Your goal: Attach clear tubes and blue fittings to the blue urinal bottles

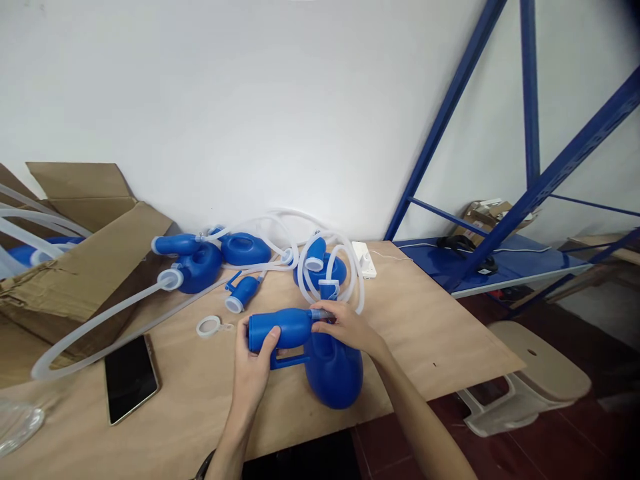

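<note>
My left hand [257, 360] is wrapped round a blue plastic urinal funnel [283, 329], which lies sideways with its handle pointing down. At its narrow right end, my right hand [345, 325] pinches a clear tube connector [320, 314]; the fingers partly hide it. Just below and behind sits a blue urinal bottle [334, 373], upright on the table, its upper part partly covered by my right hand. Left of my left hand lies a white ring cap [209, 326] with a small tab. Another blue funnel [243, 293] with a white rim rests farther back.
Several blue bottles [245, 249] with coiled white hoses [357, 273] stand along the wall. An open cardboard box [105, 260] is at left, near a phone [131, 379]. A power strip [365, 260] lies at the back. A stool [540, 360] and blue shelving [450, 113] are right.
</note>
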Available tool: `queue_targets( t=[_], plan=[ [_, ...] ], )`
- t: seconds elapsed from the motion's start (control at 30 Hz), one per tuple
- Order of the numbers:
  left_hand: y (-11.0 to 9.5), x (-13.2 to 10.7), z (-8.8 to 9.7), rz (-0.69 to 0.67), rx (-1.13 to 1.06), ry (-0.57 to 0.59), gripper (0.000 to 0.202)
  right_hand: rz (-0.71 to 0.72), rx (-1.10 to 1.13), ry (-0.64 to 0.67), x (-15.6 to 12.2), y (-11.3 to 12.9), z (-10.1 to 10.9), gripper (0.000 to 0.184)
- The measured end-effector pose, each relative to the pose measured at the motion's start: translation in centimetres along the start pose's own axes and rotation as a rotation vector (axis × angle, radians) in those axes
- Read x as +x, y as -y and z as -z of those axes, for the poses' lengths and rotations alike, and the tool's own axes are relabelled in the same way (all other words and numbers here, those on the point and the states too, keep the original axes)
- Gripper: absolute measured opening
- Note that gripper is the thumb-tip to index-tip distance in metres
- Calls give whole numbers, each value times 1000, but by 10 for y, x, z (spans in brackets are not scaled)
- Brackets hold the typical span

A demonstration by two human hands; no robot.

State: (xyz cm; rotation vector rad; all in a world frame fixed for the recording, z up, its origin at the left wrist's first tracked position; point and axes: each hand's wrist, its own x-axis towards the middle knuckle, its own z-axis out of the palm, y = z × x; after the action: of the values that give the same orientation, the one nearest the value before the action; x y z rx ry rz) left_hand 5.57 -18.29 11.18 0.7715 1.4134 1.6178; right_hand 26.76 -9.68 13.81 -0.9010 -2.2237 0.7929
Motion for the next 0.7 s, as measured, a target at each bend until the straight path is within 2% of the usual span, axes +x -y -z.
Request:
queue_targets(
  t=[0.13, 0.33, 0.53, 0.7],
  plan=[
    [4, 2, 4, 80, -40, -21, 68, 29, -137, -25, 3, 0, -5, 25],
    [4, 2, 4, 72, -88, -24, 67, 144, -269, -50, 3, -4, -6, 47],
    [2, 4, 4, 89, -94, -43, 67, 97, -427, -152, 3, -9, -19, 50],
    [0, 7, 4, 84, -78, -73, 71, 83, -454, -214, 1, -14, -25, 59]
  ],
)
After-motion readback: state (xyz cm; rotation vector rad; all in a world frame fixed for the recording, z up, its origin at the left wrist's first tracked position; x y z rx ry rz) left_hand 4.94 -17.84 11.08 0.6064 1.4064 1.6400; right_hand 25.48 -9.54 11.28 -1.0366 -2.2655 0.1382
